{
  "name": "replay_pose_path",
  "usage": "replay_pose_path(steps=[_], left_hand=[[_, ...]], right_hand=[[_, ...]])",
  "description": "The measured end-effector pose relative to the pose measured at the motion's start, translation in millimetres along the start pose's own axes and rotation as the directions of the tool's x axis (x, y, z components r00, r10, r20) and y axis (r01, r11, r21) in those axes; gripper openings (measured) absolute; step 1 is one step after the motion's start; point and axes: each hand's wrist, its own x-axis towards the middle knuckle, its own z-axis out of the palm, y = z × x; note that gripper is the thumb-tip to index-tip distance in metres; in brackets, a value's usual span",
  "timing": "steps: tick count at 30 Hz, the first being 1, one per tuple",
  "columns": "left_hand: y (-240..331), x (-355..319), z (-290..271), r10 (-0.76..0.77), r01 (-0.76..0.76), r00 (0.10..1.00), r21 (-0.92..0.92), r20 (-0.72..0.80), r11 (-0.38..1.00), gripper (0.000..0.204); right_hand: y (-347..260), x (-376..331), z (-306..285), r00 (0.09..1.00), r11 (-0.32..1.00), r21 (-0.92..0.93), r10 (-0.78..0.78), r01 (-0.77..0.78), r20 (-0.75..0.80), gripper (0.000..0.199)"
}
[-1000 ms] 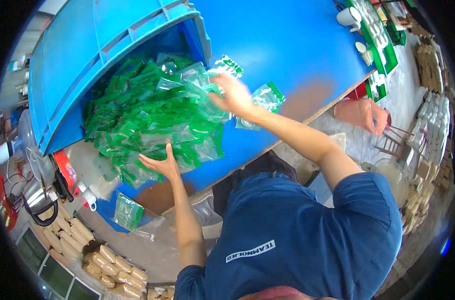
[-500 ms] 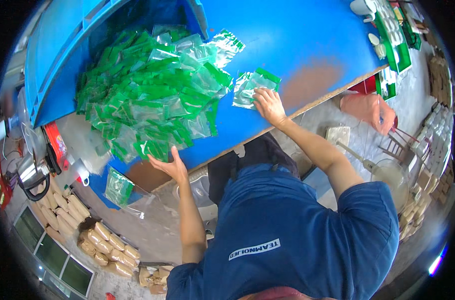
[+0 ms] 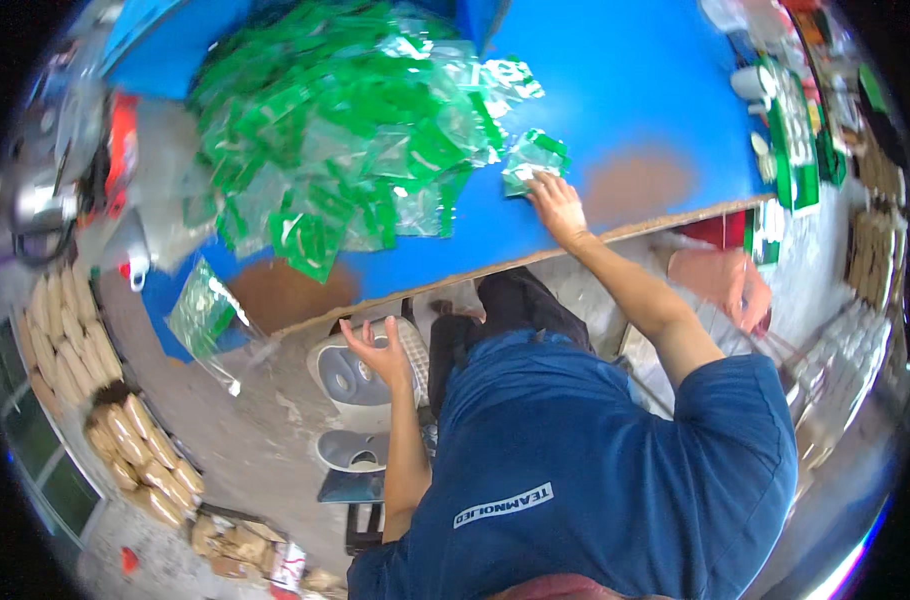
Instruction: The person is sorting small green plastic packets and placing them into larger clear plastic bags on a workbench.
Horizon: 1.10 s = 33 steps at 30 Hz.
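Note:
My right hand [image 3: 558, 208] rests with its fingertips on the near edge of a small clear plastic bag with a green band [image 3: 533, 162], which lies on the blue tabletop [image 3: 625, 80]. Those fingers are stretched out over the bag rather than wrapped round it. Empty, my left hand [image 3: 380, 358] hangs in the air just off the table's near edge, its fingers spread. To the left lies a big heap of similar green and clear bags [image 3: 345, 150], blurred in part. What the bags contain cannot be made out.
A bulging clear bag with green inside [image 3: 205, 318] sits at the table's left corner. Below the near edge stands a grey and white stool [image 3: 360, 375]. Green trays [image 3: 790, 140] hold white things at the right. Stacked brown sacks [image 3: 140, 455] stand on the floor at left.
My left hand has come away from the heap, back past the table edge, and its fingers have spread. My right hand stays at its bag. The whole view has swung.

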Motion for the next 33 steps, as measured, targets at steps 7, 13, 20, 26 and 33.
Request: replay_pose_path(steps=[7,13,20,26,33], left_hand=[[-56,-36,-50,-0.057,0.03,0.984,-0.158,-0.171,0.987,0.086],[-67,-79,-81,-0.083,0.046,0.981,-0.21,-0.173,0.977,0.081],[-111,-121,-116,-0.071,0.09,0.994,-0.241,0.086,0.966,0.08],[-129,-159,-128,-0.118,0.157,0.983,-0.328,0.138,0.932,0.076],[-142,-170,-143,-0.162,0.191,0.981,-0.348,0.108,0.918,0.074]], right_hand=[[-86,59,-100,0.876,0.816,0.506,0.432,-0.278,-0.215,0.023],[-225,155,-61,0.785,0.798,0.109,-0.542,0.592,-0.299,0.041],[-331,36,39,0.764,0.758,0.206,-0.642,0.619,0.062,0.054],[-310,-86,34,0.717,0.75,0.401,-0.644,0.526,0.265,0.05],[-302,-87,20,0.764,0.845,0.416,-0.503,0.336,0.404,0.043]])
